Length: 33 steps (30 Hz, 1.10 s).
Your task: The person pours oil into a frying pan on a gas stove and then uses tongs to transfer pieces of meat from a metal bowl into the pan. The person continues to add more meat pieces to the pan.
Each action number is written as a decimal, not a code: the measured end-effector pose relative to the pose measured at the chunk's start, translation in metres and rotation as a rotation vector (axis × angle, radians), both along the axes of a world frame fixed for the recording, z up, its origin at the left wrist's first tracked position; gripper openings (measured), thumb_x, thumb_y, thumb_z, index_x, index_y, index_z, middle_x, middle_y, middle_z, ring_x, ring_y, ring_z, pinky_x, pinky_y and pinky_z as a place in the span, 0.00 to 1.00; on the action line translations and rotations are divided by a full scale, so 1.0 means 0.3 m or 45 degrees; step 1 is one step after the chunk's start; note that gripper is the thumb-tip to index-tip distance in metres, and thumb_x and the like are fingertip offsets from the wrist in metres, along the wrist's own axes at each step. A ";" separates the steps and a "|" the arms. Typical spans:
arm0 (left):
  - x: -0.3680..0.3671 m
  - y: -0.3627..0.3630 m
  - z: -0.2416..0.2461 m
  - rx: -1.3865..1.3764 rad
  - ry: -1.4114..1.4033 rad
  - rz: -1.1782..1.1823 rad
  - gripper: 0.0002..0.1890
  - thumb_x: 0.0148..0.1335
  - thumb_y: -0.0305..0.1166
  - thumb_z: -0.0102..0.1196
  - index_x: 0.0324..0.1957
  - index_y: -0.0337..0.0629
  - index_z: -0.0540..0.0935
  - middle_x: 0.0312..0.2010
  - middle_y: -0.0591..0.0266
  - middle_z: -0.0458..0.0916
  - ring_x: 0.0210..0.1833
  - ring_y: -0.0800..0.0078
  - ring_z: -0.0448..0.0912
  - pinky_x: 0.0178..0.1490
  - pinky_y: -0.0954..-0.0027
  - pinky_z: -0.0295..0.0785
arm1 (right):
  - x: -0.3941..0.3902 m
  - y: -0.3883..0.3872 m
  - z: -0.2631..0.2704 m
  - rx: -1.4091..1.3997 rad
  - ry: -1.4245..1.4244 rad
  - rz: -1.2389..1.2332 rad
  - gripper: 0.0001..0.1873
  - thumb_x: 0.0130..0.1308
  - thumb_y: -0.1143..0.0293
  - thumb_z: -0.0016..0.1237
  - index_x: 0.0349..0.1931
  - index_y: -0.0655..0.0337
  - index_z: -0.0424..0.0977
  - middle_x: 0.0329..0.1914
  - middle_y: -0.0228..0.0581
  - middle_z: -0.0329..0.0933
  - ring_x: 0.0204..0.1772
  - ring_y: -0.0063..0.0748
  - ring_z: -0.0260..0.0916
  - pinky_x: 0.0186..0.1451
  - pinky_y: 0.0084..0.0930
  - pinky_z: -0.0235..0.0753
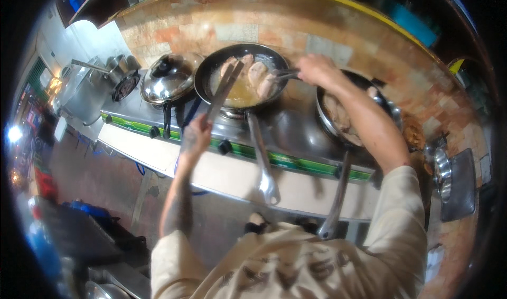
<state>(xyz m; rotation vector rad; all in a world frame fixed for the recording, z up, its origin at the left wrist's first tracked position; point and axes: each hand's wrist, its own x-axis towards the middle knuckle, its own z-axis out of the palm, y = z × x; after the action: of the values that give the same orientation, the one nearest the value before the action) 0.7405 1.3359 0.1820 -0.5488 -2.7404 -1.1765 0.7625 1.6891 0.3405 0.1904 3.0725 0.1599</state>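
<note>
My left hand (pixel 198 134) grips metal tongs (pixel 225 91), whose ends reach over the left part of a dark frying pan (pixel 202 77). Pieces of pale meat (pixel 257 75) lie in yellowish liquid in that pan. From the right side, my right hand (pixel 317 69) holds a second metal utensil (pixel 286 75), apparently tongs, with its end at the rightmost piece of meat. A second frying pan (pixel 323 118) stands to the right, partly behind my right forearm, with more browned meat (pixel 336 112) in it.
A lidded pan (pixel 170 81) stands on the stove left of the frying pan. Farther left are a bare burner (pixel 126 86) and a large metal pot (pixel 81 97). Two long pan handles (pixel 259 152) jut over the front edge. At right are a steel bowl (pixel 443 176) and a dark tray (pixel 459 186).
</note>
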 end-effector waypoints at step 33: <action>0.744 0.006 0.049 1.213 -0.722 0.360 0.17 0.57 0.26 0.64 0.44 0.48 0.69 0.26 0.71 0.70 0.21 0.85 0.70 0.17 0.82 0.62 | -0.147 -0.040 -0.166 0.019 0.151 0.080 0.14 0.68 0.70 0.43 0.47 0.60 0.82 0.52 0.49 0.81 0.58 0.50 0.77 0.59 0.47 0.75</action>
<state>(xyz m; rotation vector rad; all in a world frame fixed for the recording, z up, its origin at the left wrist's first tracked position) 0.9637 1.3378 0.1966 0.3188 -2.0392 -2.5330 0.7183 1.6772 0.2906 0.1082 3.1977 0.1803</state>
